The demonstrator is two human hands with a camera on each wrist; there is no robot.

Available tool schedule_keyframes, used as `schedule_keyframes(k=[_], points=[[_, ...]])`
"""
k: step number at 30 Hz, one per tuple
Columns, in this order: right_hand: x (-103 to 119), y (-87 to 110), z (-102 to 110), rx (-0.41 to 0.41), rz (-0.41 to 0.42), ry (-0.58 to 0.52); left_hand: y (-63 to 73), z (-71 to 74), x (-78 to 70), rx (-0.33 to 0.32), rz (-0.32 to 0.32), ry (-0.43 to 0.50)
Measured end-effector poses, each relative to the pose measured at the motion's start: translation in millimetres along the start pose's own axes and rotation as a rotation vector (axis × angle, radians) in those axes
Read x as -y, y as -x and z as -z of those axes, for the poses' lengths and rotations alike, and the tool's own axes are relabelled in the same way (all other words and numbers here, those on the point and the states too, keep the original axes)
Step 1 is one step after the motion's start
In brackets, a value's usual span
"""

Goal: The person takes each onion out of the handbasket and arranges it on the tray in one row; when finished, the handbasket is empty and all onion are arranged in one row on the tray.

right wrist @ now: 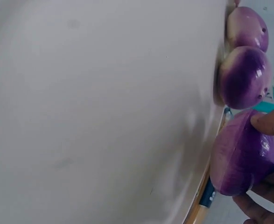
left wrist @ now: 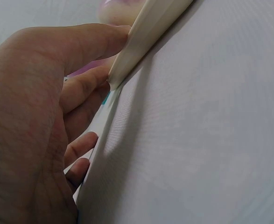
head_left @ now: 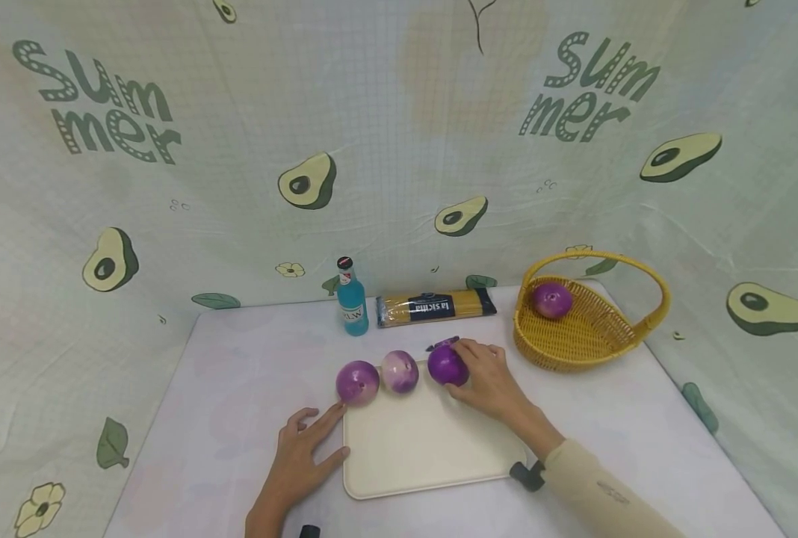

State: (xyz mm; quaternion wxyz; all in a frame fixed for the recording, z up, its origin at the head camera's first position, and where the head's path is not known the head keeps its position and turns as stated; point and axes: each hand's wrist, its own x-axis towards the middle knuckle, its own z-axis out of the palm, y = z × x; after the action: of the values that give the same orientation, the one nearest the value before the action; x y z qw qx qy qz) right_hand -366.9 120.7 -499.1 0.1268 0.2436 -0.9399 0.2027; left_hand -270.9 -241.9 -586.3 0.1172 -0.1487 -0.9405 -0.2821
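My right hand (head_left: 489, 377) grips a purple onion (head_left: 447, 365) at the far right corner of a cream tray (head_left: 432, 441). In the right wrist view the thumb lies on one side of this onion (right wrist: 243, 151) and the fingers on the other. Two more purple-and-white onions, a left one (head_left: 357, 382) and a middle one (head_left: 400, 372), sit at the tray's far edge. Spread along the tray's left edge, my left hand (head_left: 299, 459) has its thumb at the rim and its index fingertip near the left onion. The left wrist view shows the thumb (left wrist: 94, 42) against the rim.
A yellow wicker basket (head_left: 574, 347) with a tall handle stands at the back right, with another purple onion (head_left: 552, 300) inside. Behind the tray are a blue bottle (head_left: 353, 302) and a pasta packet (head_left: 435, 307). A patterned cloth (head_left: 385, 112) hangs at the table's back.
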Motion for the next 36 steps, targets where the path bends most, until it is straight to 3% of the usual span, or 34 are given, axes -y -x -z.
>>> schedule_keyframes(k=[14, 28, 36], points=[[4, -2.5, -7, -0.012, 0.016, -0.007, -0.7, 0.5, -2.2, 0.026, 0.038, 0.003], [7, -5.0, -17, 0.013, -0.005, -0.016, -1.1, -0.8, -0.2, -0.018, -0.012, 0.000], [6, -5.4, -23, 0.003, 0.000, -0.003, -1.6, -1.0, 0.3, -0.006, -0.013, -0.015]])
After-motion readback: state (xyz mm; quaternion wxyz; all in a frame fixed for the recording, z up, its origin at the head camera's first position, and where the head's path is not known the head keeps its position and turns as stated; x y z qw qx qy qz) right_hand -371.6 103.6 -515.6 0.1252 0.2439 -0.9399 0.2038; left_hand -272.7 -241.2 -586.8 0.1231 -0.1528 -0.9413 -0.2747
